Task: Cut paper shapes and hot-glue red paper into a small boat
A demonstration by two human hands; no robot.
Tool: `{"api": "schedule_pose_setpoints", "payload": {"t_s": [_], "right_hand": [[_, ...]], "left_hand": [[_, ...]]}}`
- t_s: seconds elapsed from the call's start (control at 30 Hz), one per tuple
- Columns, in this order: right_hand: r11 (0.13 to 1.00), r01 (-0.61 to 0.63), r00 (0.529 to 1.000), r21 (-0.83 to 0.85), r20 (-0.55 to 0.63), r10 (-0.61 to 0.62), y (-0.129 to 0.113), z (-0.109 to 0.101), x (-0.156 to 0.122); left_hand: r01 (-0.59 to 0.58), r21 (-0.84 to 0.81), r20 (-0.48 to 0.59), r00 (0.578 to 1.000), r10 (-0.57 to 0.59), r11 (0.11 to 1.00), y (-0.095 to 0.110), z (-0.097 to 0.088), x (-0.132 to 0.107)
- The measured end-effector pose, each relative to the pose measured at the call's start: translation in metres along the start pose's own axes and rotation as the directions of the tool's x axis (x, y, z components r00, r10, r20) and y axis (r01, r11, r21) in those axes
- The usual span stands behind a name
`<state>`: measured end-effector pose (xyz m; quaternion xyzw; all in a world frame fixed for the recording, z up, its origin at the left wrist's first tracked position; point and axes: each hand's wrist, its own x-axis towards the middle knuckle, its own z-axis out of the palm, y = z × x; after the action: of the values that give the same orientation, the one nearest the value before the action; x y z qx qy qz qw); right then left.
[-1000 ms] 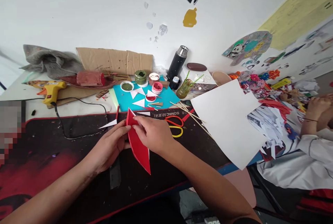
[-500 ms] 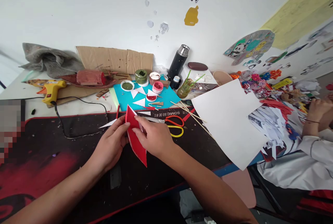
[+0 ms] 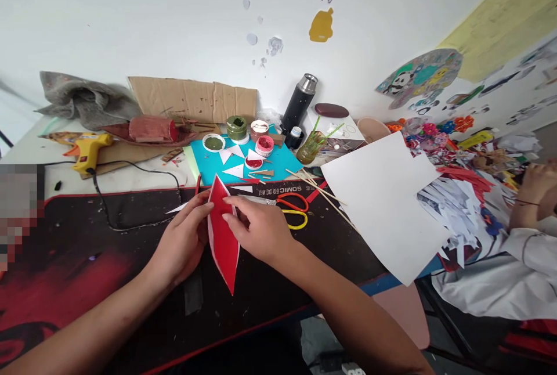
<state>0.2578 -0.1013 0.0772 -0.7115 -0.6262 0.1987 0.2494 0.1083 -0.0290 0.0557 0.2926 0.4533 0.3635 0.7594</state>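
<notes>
A red paper boat (image 3: 224,241) with pale edges and pointed ends is held above the dark desk mat, its near tip aimed down toward me. My left hand (image 3: 185,235) closes on its left edge, thumb on top. On the right edge, my right hand (image 3: 261,227) grips it between thumb and fingers. Just beyond my right hand lie scissors (image 3: 293,211) with one orange and one yellow handle. White paper triangles (image 3: 235,170) and a small dish of red paint (image 3: 253,162) are on the blue sheet (image 3: 202,160) behind.
A yellow glue gun (image 3: 89,154) with its cord lies at left, near a brown model boat (image 3: 152,130). A black thermos (image 3: 299,105) stands at the back. White paper (image 3: 383,206) and thin sticks (image 3: 322,195) lie right; another person's arm (image 3: 528,201) is far right.
The red paper boat has turned in my hands, so more of its red inside faces up. Its near tip has shifted left and lower.
</notes>
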Motion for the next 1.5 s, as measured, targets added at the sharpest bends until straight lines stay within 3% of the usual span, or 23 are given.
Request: {"api": "schedule_pose_setpoints", "payload": {"t_s": [0.2, 0.43, 0.6, 0.83, 1.13, 1.3, 1.5], "right_hand": [[0.995, 0.050, 0.997, 0.090, -0.059, -0.044, 0.003, 0.005, -0.002], [0.987, 0.024, 0.995, 0.157, -0.103, -0.008, 0.003, 0.001, 0.002], [0.991, 0.024, 0.999, 0.131, -0.050, -0.017, 0.005, 0.007, -0.003], [0.999, 0.049, 0.997, 0.024, -0.062, -0.048, 0.012, 0.012, -0.012], [0.998, -0.055, 0.998, -0.033, -0.037, 0.054, 0.009, 0.019, -0.023], [0.994, -0.103, 0.994, -0.047, -0.022, 0.103, 0.012, 0.019, -0.027], [0.995, -0.097, 0.995, -0.029, -0.016, 0.096, 0.011, 0.019, -0.026]], "left_hand": [[-0.025, 0.039, -0.005, 1.000, 0.025, 0.999, -0.001, -0.001, 0.001], [-0.062, 0.076, 0.048, 0.997, 0.058, 0.995, -0.002, -0.007, 0.006], [-0.103, 0.084, 0.059, 0.993, 0.098, 0.991, -0.002, -0.012, 0.009], [-0.185, 0.064, 0.095, 0.979, 0.179, 0.981, -0.005, -0.010, 0.003], [-0.379, -0.089, -0.030, 0.925, 0.378, 0.921, -0.006, -0.004, 0.001], [-0.422, -0.039, -0.012, 0.906, 0.422, 0.906, -0.001, -0.002, -0.003], [-0.419, 0.053, 0.028, 0.908, 0.418, 0.906, -0.011, -0.010, -0.001]]}}
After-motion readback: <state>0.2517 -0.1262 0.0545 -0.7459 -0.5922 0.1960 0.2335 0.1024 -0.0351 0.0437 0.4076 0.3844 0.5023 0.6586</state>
